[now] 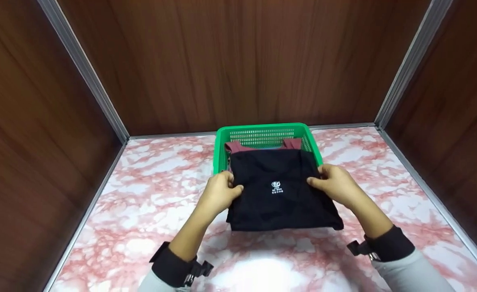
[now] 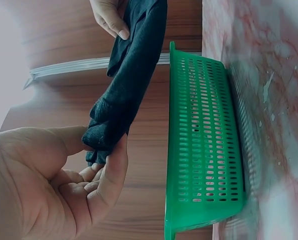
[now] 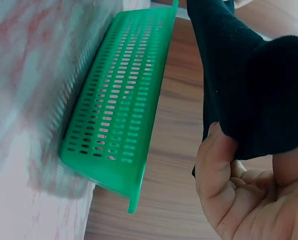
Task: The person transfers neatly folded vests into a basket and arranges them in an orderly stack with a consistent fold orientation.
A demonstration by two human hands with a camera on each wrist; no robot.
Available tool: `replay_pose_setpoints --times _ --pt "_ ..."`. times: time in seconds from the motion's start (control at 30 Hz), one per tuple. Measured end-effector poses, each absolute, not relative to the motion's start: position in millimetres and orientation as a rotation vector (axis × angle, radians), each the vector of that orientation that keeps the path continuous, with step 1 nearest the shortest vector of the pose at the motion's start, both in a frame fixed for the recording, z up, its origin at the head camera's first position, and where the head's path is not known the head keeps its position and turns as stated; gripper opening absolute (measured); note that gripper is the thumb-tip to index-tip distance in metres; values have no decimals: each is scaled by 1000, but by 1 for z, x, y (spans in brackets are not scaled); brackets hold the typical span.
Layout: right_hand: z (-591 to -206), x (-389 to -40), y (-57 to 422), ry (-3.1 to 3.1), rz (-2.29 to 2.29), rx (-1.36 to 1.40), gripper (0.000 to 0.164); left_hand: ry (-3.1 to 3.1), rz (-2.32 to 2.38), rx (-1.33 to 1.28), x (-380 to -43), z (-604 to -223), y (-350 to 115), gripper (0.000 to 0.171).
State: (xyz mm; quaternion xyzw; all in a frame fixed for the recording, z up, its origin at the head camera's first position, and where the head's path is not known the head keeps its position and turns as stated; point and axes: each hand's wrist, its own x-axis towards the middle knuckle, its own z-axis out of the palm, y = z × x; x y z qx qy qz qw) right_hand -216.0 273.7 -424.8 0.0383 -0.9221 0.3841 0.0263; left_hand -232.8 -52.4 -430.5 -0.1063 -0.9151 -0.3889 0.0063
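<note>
A folded black garment (image 1: pixel 279 211) with a small white print hangs flat between both hands, over the front of the green plastic basket (image 1: pixel 262 127). My left hand (image 1: pixel 221 190) pinches its left edge, thumb on top and fingers beneath. At the opposite edge, my right hand (image 1: pixel 335 184) pinches it the same way. The left wrist view shows the garment's layered folds (image 2: pixel 124 85) raised higher than the basket rim. Dusty-red cloth (image 1: pixel 293 143) with strap-like ends lies inside the basket, partly hidden under the black garment.
The basket stands on a pink-and-white marbled tabletop (image 1: pixel 161 182), close to the wood-grain back panel (image 1: pixel 242 65). Wood-grain side panels (image 1: pixel 31 121) with metal corner strips enclose the table at left and right.
</note>
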Motion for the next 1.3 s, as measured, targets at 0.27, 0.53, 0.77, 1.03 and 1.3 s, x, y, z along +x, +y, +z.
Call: replay_pose_setpoints --times 0.27,0.53,0.77,1.03,1.3 --pt "-421 -230 274 -2875 1195 74 28 -2838 -1205 -338 -246 -429 -50 22" --pt "-414 -244 270 -2888 1167 78 27 -2837 -1170 -328 -260 -425 -49 21" --pt "-410 -259 267 -2877 1138 58 29 -2833 -1164 -281 -274 -423 -47 21" --pt "-411 -272 266 -2895 1099 46 30 -2825 -1126 -266 -288 -425 -44 23" --pt "-415 -286 265 -2907 1092 15 30 -2821 -1133 -245 -300 -427 -43 35"
